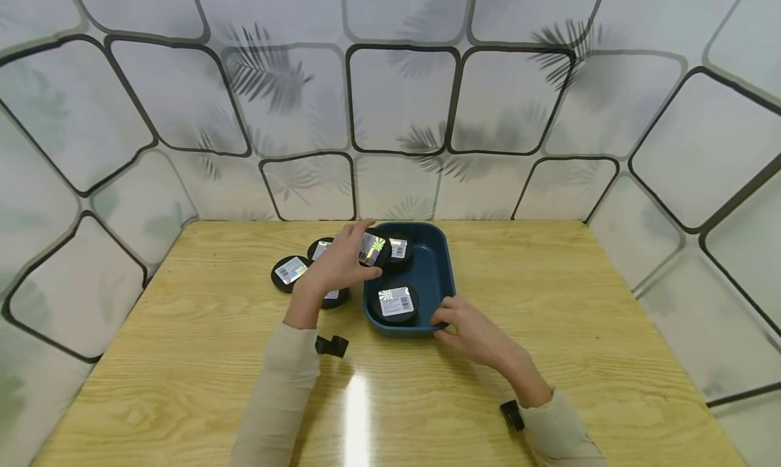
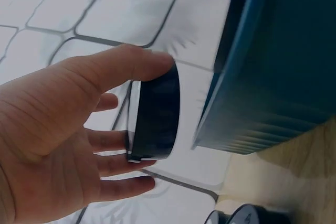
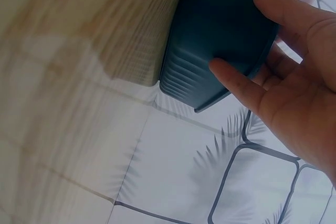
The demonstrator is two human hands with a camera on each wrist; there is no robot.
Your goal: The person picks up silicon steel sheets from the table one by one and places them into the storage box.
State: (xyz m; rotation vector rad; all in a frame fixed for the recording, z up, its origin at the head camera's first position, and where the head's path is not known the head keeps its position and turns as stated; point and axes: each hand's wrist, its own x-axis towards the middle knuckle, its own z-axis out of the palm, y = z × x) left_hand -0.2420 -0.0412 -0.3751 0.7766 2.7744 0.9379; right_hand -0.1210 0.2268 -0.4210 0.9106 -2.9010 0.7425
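Observation:
My left hand (image 1: 338, 264) holds a round black tub (image 1: 373, 249) with a shiny label, above the left side of a dark blue bin (image 1: 432, 277). In the left wrist view the thumb presses one edge of this tub (image 2: 157, 114) and fingers support the other side. Inside the bin lie a labelled black tub (image 1: 395, 303) at the near end and another tub (image 1: 399, 250) farther back, partly covered by the held one. My right hand (image 1: 476, 331) grips the bin's near right corner, fingers over the rim and thumb outside; the right wrist view shows fingers on its wall (image 3: 220, 19).
Left of the bin, more black tubs lie on the wooden table (image 1: 537, 270): one tub (image 1: 289, 273) at the far left, one tub (image 1: 318, 248) behind, and one tub (image 1: 333, 299) partly under the left hand. A patterned wall (image 1: 403, 101) stands behind the table.

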